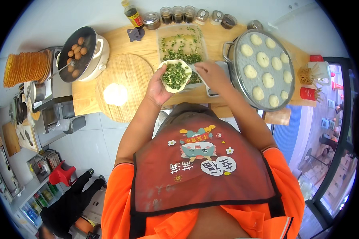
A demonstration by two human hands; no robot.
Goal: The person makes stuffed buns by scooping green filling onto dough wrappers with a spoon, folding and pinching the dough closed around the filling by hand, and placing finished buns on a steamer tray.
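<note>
My left hand holds a round dough wrapper from below, thumb over its rim. A mound of chopped green filling covers most of the wrapper. Just to the right, my right hand grips a thin light-coloured tool, mostly hidden by the fingers. Behind both hands stands a clear rectangular tub of chopped greens, heaped at its near end. Overexposed pale dough wrappers lie on a round wooden board to the left.
On the right, a large round steamer carries several pale buns. A white electric pot with brown eggs and a slotted ladle stands left. A sauce bottle and jars line the wall. Someone in black is behind, lower left.
</note>
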